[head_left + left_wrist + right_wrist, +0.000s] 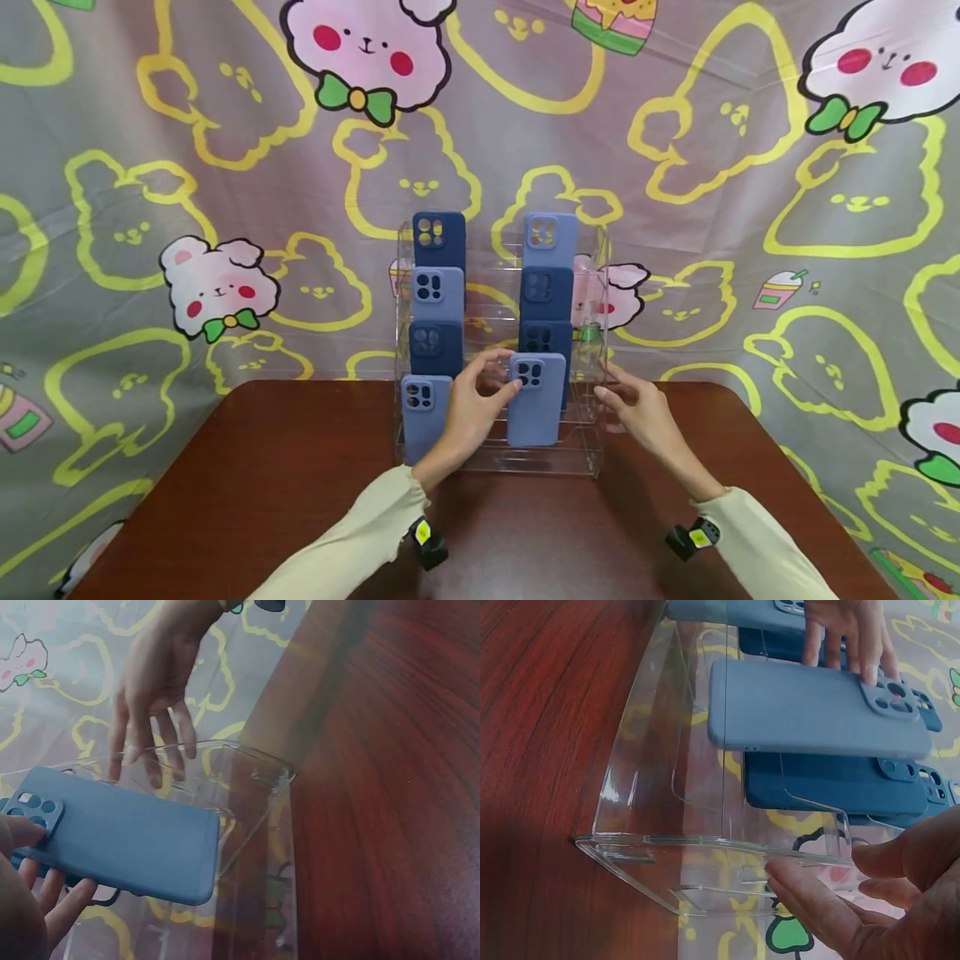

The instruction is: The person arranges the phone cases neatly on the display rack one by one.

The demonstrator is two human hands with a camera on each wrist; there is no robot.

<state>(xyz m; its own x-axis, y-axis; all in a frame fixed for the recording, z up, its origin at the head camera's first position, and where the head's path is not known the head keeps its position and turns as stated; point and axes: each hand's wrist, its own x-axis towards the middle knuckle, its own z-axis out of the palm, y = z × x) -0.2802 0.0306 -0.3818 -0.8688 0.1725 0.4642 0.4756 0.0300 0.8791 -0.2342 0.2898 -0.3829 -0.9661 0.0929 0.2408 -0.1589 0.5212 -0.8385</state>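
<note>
My left hand [472, 408] pinches a light blue phone case [538, 417] by its camera-cutout side, thumb on the front and fingers behind. The case stands nearly upright at the front of a clear stepped display rack [517, 460], before a dark blue case [565, 383]. In the left wrist view the held case [142, 844] lies across the view, its lower end free. Beside the rack's right wall, my right hand [643, 417] has loosely extended fingers. In the right wrist view that hand [900, 892] is at the clear side panel; contact is hard to tell.
On the rack's left side, dark [450, 250] and light blue cases [424, 433] stand in a stepped column. Higher on the right are a light case [562, 242] and a dark one [557, 304]. A brown wooden table [300, 467] carries the rack before a patterned cloth [510, 142].
</note>
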